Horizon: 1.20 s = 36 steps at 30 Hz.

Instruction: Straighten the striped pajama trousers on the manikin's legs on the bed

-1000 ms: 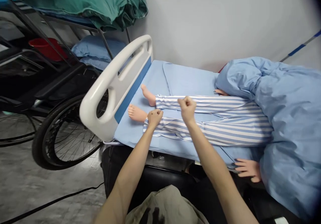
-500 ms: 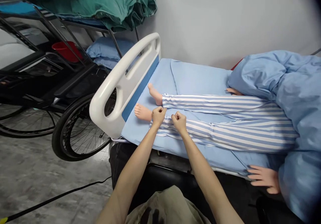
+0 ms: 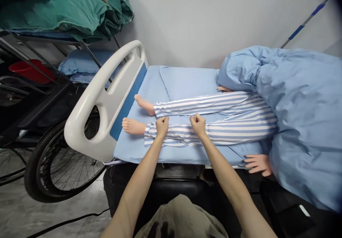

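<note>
Left hand (image 3: pixel 162 125): clenching into a fist over the near shin of the manikin (image 3: pixel 229 131), close to the cuff; whether it is touching, I cannot tell.
Right hand (image 3: pixel 198 124): clenching likewise, nearer the knee, contact also unclear; striped cloth is showing between the fists.
Manikin: lying lengthwise on the bed (image 3: pixel 187 83) in striped trousers (image 3: pixel 181 108), bare feet (image 3: pixel 134 126) pointing toward the footboard (image 3: pixel 112 102).
Open room: spreading between the far leg and the wall (image 3: pixel 200 28); along the bed's near edge only a narrow strip is showing.
Footboard: closing off the left end just beyond the feet.
Quilt (image 3: pixel 301 124): heaping at right, hiding the upper body; the manikin's near hand (image 3: pixel 258 164) is poking out at the near edge, its far hand (image 3: pixel 223 88) mostly covered.
Bucket (image 3: pixel 32 71): standing red among metal frames, contents not showing clearly.
Wheelchair (image 3: pixel 50 106): running out of view at left, its dark parts blurring together.
White object (image 3: pixel 304 210): resting lower right, too small to name.
</note>
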Available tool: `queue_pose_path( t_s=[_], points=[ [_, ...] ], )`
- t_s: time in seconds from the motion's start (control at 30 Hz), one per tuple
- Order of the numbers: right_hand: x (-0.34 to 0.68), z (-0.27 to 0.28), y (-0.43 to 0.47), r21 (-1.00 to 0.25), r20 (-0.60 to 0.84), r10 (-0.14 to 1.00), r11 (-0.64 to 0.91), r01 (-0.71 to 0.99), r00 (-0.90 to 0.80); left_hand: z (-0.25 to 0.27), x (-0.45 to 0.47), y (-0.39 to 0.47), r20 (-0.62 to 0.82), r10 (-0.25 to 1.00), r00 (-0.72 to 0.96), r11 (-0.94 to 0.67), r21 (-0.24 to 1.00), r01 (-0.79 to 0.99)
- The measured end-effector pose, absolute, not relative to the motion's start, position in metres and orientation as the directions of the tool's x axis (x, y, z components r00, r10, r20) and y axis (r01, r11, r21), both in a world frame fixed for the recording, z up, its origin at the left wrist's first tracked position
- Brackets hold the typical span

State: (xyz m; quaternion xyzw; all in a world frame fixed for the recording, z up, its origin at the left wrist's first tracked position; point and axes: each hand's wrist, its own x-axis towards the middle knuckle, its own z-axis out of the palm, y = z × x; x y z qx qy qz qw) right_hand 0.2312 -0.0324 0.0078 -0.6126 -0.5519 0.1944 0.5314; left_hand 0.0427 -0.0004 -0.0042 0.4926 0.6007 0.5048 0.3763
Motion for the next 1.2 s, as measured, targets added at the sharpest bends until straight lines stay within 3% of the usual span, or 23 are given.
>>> queue_pose_path(
  t_s=[0.1, 0.23, 0.37, 0.53, 0.67, 0.9, 1.07, 1.2],
  points=[
    [0.255, -0.002, -0.037, -0.887, 0.278, 0.882, 0.085, 0.453, 0.38, -0.002, 0.042, 0.002, 0.024, 0.971, -0.239, 0.027, 0.978, 0.208],
    [0.259, -0.006, -0.037, -0.951, 0.23, 0.845, 0.089, 0.297, 0.483, 0.011, 0.066, 0.005, 0.033, 0.965, -0.259, 0.021, 0.979, 0.205],
    [0.255, 0.001, -0.033, -0.963, 0.199, 0.863, 0.086, 0.254, 0.465, 0.02, 0.115, -0.004, 0.067, 0.995, -0.076, -0.048, 0.971, 0.235],
    [0.284, 0.013, -0.027, -0.951, 0.214, 0.834, 0.059, 0.303, 0.509, 0.012, 0.148, -0.015, 0.081, 0.997, -0.013, -0.065, 0.874, 0.482],
    [0.344, 0.016, -0.032, -0.909, 0.269, 0.809, 0.034, 0.416, 0.522, 0.007, 0.147, -0.016, 0.071, 0.997, -0.002, -0.059, 0.848, 0.527],
    [0.373, 0.005, -0.05, -0.645, 0.266, 0.874, -0.151, 0.749, 0.406, 0.016, 0.144, -0.008, 0.007, 1.0, 0.015, -0.013, 0.873, 0.487],
    [0.368, 0.014, -0.049, -0.711, 0.267, 0.857, -0.133, 0.69, 0.44, 0.031, 0.188, 0.0, -0.028, 1.0, 0.01, 0.023, 0.946, 0.322],
    [0.372, 0.017, -0.049, -0.803, 0.263, 0.839, -0.082, 0.59, 0.475, 0.028, 0.233, -0.018, -0.056, 0.995, 0.086, 0.023, 0.938, 0.346]
  ],
)
